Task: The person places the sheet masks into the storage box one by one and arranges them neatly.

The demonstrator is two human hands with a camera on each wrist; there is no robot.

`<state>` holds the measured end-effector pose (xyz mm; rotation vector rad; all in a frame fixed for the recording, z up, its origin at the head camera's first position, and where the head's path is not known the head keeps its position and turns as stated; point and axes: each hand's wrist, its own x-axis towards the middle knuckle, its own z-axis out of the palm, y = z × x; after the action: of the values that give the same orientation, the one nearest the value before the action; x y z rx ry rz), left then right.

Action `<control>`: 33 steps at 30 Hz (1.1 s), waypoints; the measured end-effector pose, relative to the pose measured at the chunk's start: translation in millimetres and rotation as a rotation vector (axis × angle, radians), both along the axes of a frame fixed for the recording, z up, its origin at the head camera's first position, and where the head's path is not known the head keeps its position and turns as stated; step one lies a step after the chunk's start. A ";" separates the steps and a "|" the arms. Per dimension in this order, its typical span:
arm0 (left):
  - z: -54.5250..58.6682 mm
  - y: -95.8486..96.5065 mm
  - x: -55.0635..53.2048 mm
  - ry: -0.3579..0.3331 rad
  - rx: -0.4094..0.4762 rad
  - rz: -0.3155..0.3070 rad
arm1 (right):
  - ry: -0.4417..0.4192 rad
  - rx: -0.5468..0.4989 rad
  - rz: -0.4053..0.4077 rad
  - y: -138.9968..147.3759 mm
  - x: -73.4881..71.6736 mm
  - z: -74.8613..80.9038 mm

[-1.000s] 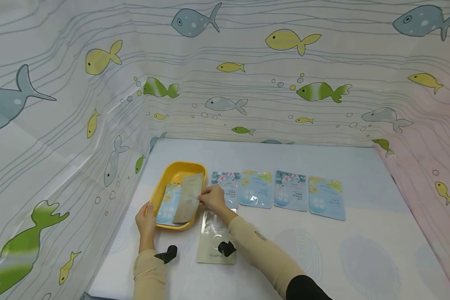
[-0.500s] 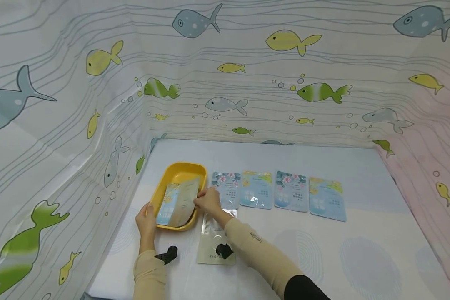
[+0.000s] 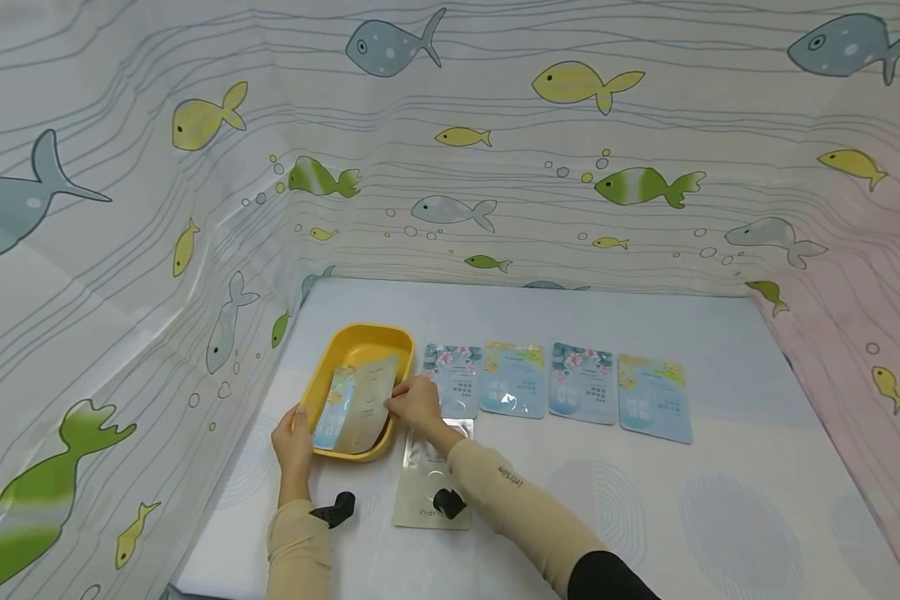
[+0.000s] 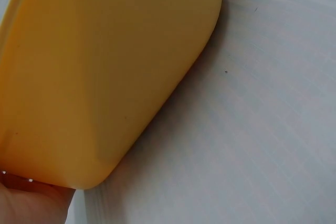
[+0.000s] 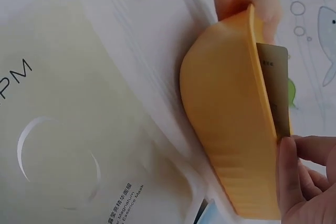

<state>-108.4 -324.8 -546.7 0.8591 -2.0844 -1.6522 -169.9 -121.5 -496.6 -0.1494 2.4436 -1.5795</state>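
A yellow plastic basin (image 3: 367, 338) stands at the left of the table. My left hand (image 3: 292, 446) grips its left rim; in the left wrist view only part of that hand (image 4: 31, 205) shows under the basin's wall (image 4: 115, 66). Inside lies a blue face mask packet (image 3: 334, 412), partly covered by a beige face mask packet (image 3: 369, 407). Over the right rim, my right hand (image 3: 417, 403) pinches the beige packet's right edge between thumb and finger. The right wrist view shows that packet (image 5: 275, 85) sticking up slightly behind the rim.
Another beige mask packet (image 3: 427, 479) lies flat below my right forearm. To the right of the basin, several blue packets form a row, from one with flowers (image 3: 453, 379) to a blue-yellow one (image 3: 654, 398). A fish-print curtain (image 3: 450, 158) surrounds the table.
My right hand has moved slightly left and down, bringing the beige packet lower into the basin over the blue one. My left hand has stayed on the rim.
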 end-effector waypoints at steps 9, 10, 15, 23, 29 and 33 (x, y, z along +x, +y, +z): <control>0.7 -0.2 0.8 -0.002 0.002 -0.003 | 0.080 0.080 0.045 -0.2 5.4 1.2; 0.8 0.0 1.0 -0.004 0.004 -0.003 | 0.081 0.083 0.049 -0.1 5.5 0.9; 0.6 0.2 1.4 -0.003 0.013 -0.004 | 0.077 0.077 0.060 0.2 5.6 -1.1; 0.6 0.6 0.4 0.007 0.019 0.005 | 0.056 0.020 0.038 -0.3 6.1 -5.3; -0.3 1.4 -0.7 0.017 0.013 0.011 | 0.118 0.045 0.041 1.2 5.9 -4.8; -0.4 1.4 -0.5 0.008 0.017 0.011 | 0.160 0.086 0.040 2.5 5.1 -5.3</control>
<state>-108.9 -323.4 -547.1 0.8663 -2.0594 -1.6678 -164.8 -119.0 -501.9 -0.3200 2.6058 -1.4964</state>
